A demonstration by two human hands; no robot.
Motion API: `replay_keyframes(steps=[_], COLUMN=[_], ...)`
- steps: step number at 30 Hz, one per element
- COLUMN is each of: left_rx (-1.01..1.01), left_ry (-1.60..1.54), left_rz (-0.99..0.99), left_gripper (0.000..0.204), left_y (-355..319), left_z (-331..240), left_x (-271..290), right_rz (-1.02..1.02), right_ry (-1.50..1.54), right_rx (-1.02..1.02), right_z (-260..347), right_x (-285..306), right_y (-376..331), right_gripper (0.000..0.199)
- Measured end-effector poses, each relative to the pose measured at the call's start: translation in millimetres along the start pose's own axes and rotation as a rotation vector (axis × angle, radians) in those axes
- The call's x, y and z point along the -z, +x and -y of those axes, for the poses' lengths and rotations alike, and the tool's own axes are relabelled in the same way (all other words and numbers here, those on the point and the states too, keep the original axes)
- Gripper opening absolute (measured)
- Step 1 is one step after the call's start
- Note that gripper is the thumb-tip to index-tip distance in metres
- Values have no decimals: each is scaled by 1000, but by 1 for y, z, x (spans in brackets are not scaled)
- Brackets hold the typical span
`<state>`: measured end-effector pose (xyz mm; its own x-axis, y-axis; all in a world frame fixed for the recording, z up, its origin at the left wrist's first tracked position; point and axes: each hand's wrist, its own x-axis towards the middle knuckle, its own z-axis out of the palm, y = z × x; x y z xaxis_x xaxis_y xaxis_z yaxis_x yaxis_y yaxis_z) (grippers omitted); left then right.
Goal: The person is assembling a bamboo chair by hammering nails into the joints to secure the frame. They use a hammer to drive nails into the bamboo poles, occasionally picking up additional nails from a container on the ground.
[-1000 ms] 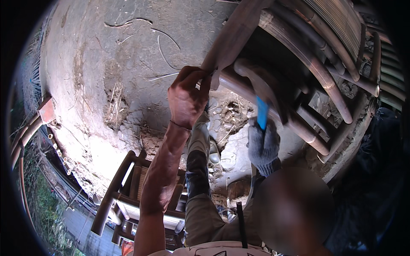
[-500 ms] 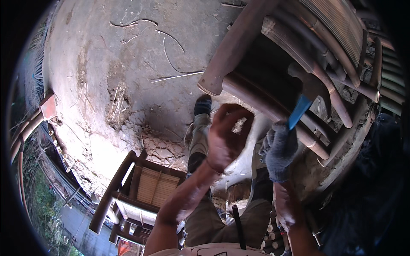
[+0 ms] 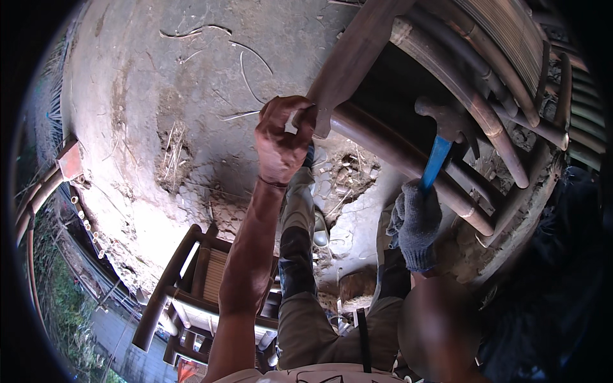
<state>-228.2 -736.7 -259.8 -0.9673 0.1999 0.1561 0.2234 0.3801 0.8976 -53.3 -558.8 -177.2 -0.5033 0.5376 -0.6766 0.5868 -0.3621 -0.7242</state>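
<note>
My left hand is bare, its thumb and fingers curled into a pinch against the near end of a broad brown bamboo armrest. Whether something small sits between the fingertips I cannot make out. The armrest belongs to a large bamboo chair frame lying to the right. My right hand, in a grey knit glove, is closed around the blue handle of a claw hammer. The hammer's dark metal head points away from me, above the frame's lower poles.
A smaller bamboo chair with a slatted seat stands at the lower left. Thin bamboo strips lie scattered on the cracked earthen floor. My legs straddle the near floor, where wood chips lie. Dark fabric is at the right.
My left hand has moved left and away from me to the armrest's end. The hammer has turned, so its handle and head show more fully, while the gloved hand shifted only slightly.
</note>
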Motion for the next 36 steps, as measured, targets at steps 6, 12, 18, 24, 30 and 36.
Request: replay_keyframes(steps=[6, 12, 18, 24, 30, 36], left_rx=[-65, -25, -88, -37, -138, 167], left_ry=[-88, -90, -46, -92, -69, -27], left_rz=[8, 42, 104, 85, 72, -99], left_gripper=[20, 21, 24, 25, 30, 76], left_y=[-3, -2, -1, 0, 0, -30], left_z=[8, 12, 12, 11, 12, 15], left_x=[-20, -17, -10, -9, -9, -20], right_rz=[20, 77, 101, 187, 112, 208], right_ry=[-12, -69, -887, -900, -1293, -1530], right_rx=[11, 133, 710, 865, 1110, 1075], right_z=[-5, -13, -10, -18, 5, 50], right_x=[-8, -10, -5, -10, -20, -11], right_y=[-3, 1, 1, 4, 3, -1], right_gripper=[12, 12, 13, 14, 17, 28])
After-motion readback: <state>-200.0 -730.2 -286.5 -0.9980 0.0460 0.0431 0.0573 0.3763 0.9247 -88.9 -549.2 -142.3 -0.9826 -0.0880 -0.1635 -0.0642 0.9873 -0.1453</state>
